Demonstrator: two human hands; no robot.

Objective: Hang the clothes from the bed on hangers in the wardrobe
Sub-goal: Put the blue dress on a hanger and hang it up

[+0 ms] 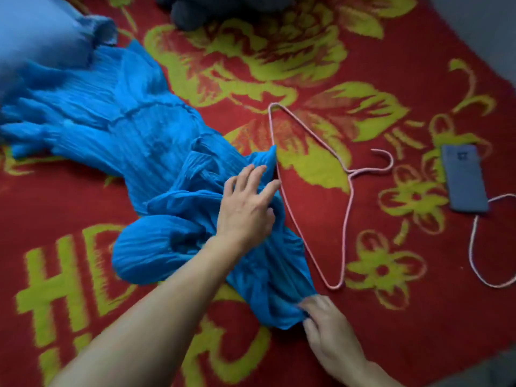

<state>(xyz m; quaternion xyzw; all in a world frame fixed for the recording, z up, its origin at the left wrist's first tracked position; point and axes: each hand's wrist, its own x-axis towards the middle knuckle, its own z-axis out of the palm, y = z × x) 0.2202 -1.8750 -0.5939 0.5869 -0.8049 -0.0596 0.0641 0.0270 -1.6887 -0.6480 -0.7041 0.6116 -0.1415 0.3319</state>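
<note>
Open bed cover [321, 51] lies at upper centre and lower left; the hanger [344, 219], phone [465, 178] and cable [474, 247] crowd the right, the blue dress [111, 121] the left.

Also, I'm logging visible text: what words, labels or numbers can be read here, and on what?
"HD": big, yellow, on the red blanket.
Below it, more yellow letters, partly hidden by the left forearm: unreadable.
On the phone, a dark mark: too blurred to read.
On the blue dress and pink hanger: none.

The garment [134, 127] is bright blue. The hanger [351, 174] is pale pink (the cable [471, 244] too). The blanket [418, 65] is red with yellow-green flowers.
</note>
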